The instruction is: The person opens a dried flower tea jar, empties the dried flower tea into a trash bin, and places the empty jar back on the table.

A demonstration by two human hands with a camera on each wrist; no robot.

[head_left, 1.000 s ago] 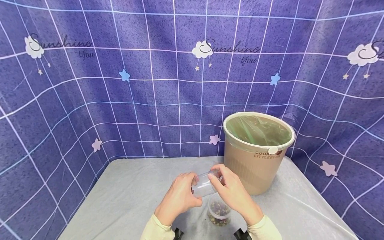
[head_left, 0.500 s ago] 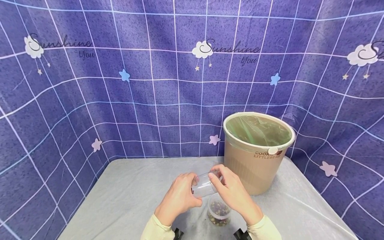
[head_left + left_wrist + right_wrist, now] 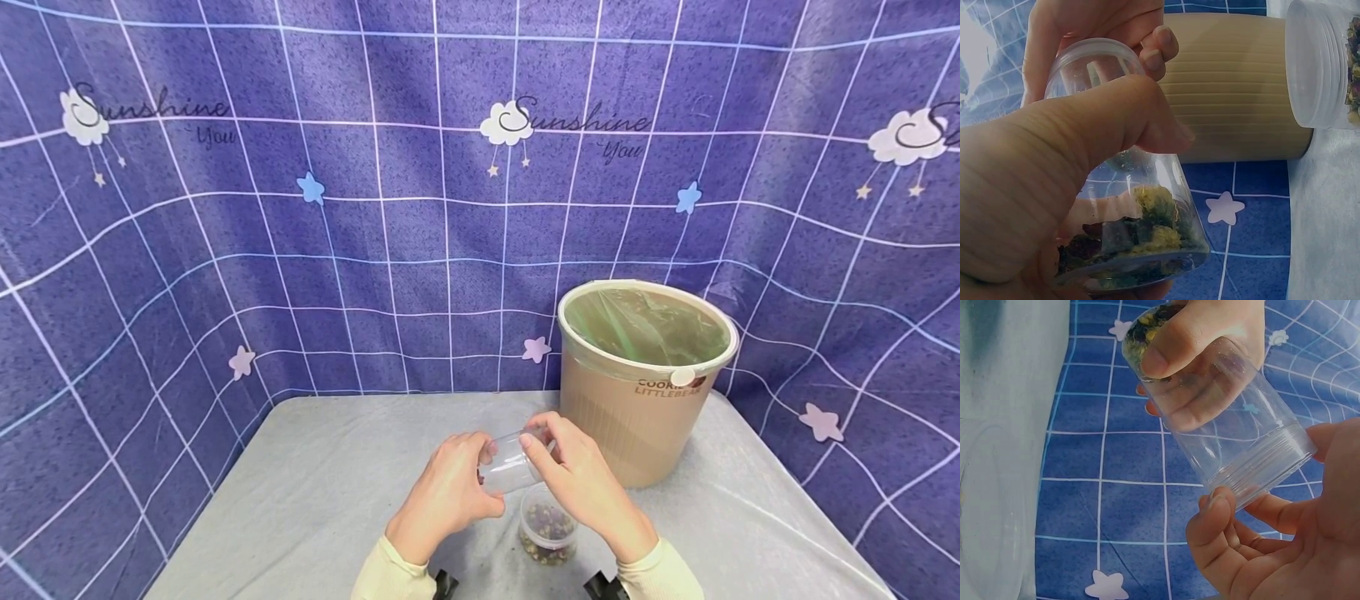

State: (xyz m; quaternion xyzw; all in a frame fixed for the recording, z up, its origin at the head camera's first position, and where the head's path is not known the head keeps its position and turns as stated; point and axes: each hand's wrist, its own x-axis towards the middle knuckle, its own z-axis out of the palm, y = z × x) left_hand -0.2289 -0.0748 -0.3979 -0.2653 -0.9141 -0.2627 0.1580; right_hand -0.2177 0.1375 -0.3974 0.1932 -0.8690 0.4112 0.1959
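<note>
The left hand (image 3: 450,479) curled round the base end of the clear jar (image 3: 512,468), tilted between both hands above the bench (image 3: 337,467); the right hand (image 3: 577,479) pinched its threaded rim. Its smooth wall could have slipped under a loose grip, or a steeper tip, if uncapped, spilled dried flowers (image 3: 1157,234) around the second jar (image 3: 550,527) below.

The head view looks forward and down from farthest back, over the table (image 3: 330,492), the left hand (image 3: 448,485) and right hand (image 3: 579,477) near 6 o'clock. Both wrist views sit close in, turned sideways: the table lies at 3 o'clock in the left, 9 in the right. All three share the held jar (image 3: 512,468), at 8 o'clock in the left wrist view, 2 in the right.
</note>
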